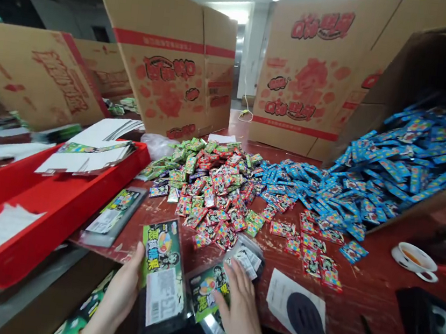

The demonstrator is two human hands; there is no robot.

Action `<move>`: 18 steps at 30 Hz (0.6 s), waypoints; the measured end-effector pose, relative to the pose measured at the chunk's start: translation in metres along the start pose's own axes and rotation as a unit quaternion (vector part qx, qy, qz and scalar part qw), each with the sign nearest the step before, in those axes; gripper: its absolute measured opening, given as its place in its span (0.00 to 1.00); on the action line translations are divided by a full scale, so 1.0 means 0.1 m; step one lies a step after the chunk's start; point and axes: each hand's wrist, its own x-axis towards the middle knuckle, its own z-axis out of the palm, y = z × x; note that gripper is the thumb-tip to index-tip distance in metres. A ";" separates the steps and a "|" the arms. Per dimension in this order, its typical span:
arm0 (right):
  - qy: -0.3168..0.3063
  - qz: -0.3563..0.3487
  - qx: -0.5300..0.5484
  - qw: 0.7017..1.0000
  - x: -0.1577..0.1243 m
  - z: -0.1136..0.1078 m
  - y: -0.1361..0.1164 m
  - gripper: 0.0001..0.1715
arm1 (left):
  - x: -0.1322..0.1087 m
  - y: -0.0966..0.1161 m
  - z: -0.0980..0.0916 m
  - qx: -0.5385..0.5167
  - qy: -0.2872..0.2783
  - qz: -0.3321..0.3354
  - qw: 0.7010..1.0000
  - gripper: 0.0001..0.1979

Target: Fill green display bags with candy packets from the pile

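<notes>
Head view, looking down at someone's lap and a red-brown table (pixel 377 300). The left hand (pixel 123 285) has its thumb on the side edge of a green-and-black pouch (pixel 163 273), and I'd call that clamped on, though the fingers behind it are hidden. That pouch is near the table's front edge, tilted up, white barcode label facing the camera.

The right hand (pixel 241 304) lies over a second pouch (pixel 203 292), just beside the first, fingers stretched out and the thumb across its front. Can't tell if it's actually pinching or just resting, since the underside doesn't show. Just past those fingertips is a third pouch (pixel 250 260), partly covered.

My read: the step in hand is sorting or lining up pouches. Next move calls for a steady left hold and a proper pinch on the second one's edge, because slick plastic could slide.

Beyond the hands there's a heap of small candy packs (pixel 220 188), plus blue packs (pixel 402 167) spilling from a cardboard box (pixel 427 56). Off left, a red tray (pixel 75 211) holds white cards (pixel 100 136).
</notes>
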 end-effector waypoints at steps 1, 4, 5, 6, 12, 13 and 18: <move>-0.027 -0.013 -0.034 0.999 0.01 0.09 0.01 0.30 | 0.00 0.01 -0.04 0.003 0.000 -0.003 1.000 0.18; -0.135 -0.076 -0.074 0.985 0.06 0.13 0.09 0.33 | 0.07 0.04 -0.18 0.039 -0.003 -0.037 0.999 0.18; -0.168 -0.098 -0.073 0.978 0.09 0.08 0.14 0.32 | 0.11 0.04 -0.21 0.046 -0.021 -0.061 0.997 0.19; -0.194 -0.115 -0.068 0.972 0.12 0.01 0.19 0.31 | 0.16 0.02 -0.22 0.048 -0.044 -0.087 0.994 0.20; -0.149 -0.104 -0.004 0.983 0.21 -0.27 0.47 0.16 | 0.36 -0.32 0.13 0.019 -0.175 -0.197 0.964 0.22; -0.078 -0.074 0.012 0.994 0.17 -0.23 0.51 0.15 | 0.36 -0.39 0.21 0.007 -0.193 -0.214 0.958 0.23; 0.218 0.143 0.097 0.961 -0.24 0.14 0.58 0.20 | 0.33 -0.71 0.51 -0.079 -0.233 -0.275 0.930 0.25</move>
